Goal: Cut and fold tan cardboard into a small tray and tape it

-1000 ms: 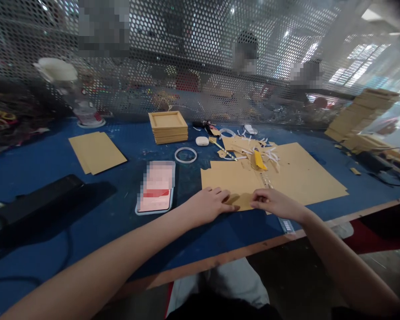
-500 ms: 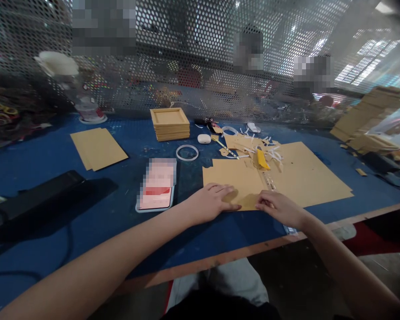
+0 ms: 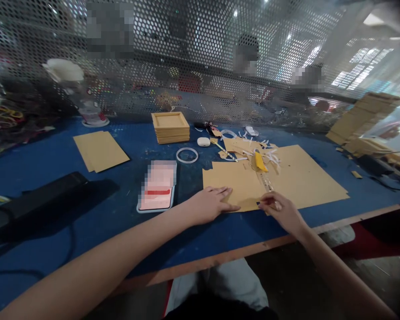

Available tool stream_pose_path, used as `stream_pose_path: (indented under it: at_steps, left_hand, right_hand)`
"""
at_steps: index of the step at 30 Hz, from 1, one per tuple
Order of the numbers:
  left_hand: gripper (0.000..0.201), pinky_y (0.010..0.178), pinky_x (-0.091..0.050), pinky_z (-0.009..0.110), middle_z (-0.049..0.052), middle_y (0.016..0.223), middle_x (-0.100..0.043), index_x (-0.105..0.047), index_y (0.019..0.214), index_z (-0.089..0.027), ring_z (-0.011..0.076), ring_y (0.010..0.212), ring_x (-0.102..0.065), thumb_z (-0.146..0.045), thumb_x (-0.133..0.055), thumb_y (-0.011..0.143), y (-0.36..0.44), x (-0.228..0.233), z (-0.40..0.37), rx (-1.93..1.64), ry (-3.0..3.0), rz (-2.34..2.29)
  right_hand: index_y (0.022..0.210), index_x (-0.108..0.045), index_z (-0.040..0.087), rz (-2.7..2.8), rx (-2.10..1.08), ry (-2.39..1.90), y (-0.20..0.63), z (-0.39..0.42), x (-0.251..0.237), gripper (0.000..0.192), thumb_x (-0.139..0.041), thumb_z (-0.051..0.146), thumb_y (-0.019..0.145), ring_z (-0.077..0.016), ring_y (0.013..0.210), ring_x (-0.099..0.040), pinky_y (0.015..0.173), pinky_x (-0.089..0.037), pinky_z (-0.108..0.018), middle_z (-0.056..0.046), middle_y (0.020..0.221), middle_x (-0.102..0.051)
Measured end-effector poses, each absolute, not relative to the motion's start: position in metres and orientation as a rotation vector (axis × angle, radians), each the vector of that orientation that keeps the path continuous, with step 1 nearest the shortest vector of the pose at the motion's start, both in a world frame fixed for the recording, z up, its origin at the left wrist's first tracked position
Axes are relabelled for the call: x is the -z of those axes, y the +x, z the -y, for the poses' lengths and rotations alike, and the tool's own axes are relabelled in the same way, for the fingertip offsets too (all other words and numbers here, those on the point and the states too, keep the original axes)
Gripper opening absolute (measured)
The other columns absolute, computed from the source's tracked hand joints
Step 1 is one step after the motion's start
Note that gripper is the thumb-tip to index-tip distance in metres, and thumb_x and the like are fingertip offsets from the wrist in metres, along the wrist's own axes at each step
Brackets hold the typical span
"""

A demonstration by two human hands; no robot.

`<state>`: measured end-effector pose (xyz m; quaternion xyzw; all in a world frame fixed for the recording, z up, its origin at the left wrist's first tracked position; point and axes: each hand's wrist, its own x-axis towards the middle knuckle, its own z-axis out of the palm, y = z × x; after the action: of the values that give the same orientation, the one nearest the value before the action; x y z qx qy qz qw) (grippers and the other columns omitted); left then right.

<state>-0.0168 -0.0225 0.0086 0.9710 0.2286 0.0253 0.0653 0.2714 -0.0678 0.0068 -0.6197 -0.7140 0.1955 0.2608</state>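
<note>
My left hand (image 3: pixel 216 203) lies with spread fingers on a tan cardboard sheet (image 3: pixel 233 180) and presses on its near part. At the sheet's near right corner, the fingers of my right hand (image 3: pixel 282 211) are pinched together. A small tan flap of cardboard (image 3: pixel 268 213) shows under them, beside a notch where the blue table appears. Just beyond the right hand lies a clear ruler (image 3: pixel 266 182) along the sheet's right side. A yellow object (image 3: pixel 260 162) rests past the ruler, its kind unclear. To the right is a larger cardboard sheet (image 3: pixel 306 178).
Left of the sheet lies a phone (image 3: pixel 156 186), with a tape roll (image 3: pixel 187 155) behind it. Stacked cardboard frames (image 3: pixel 171 129), a white earbud case (image 3: pixel 203 142), a pencil (image 3: pixel 226 151) and scraps (image 3: pixel 246 144) are farther back. A black box-like object (image 3: pixel 36 202) sits left.
My right hand has shifted slightly right, away from the sheet's corner, where a notch now shows. The left hand stays on the sheet. The view has shifted slightly.
</note>
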Motion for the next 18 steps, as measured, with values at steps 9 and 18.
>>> stream_pose_path:
  at_steps: [9, 18]
  left_hand:
    - [0.04, 0.104, -0.036, 0.04, 0.008, 0.151, -0.034, -0.044, 0.139, -0.033, 0.0241, 0.137, -0.036, -0.027, -0.034, 0.1, -0.007, 0.003, 0.037, -0.272, 2.791, -0.903]
    - [0.039, 0.107, -0.034, 0.041, 0.006, 0.15, -0.037, -0.045, 0.137, -0.026, 0.0203, 0.138, -0.035, -0.031, -0.035, 0.1, -0.012, -0.001, 0.028, -0.274, 2.624, -0.867]
  right_hand:
    - [0.1, -0.062, 0.016, 1.704, -0.145, -2.39, 0.292, 0.03, -0.02, 0.059, -0.051, 0.069, 0.077, -0.0326, 0.089, -0.064, 0.068, -0.045, -0.039, -0.017, 0.094, -0.069]
    - [0.082, -0.065, 0.016, 1.789, -0.207, -2.411, 0.297, 0.022, -0.023, 0.052, -0.053, 0.067, 0.074, -0.033, 0.079, -0.064, 0.061, -0.041, -0.037, -0.019, 0.086, -0.069]
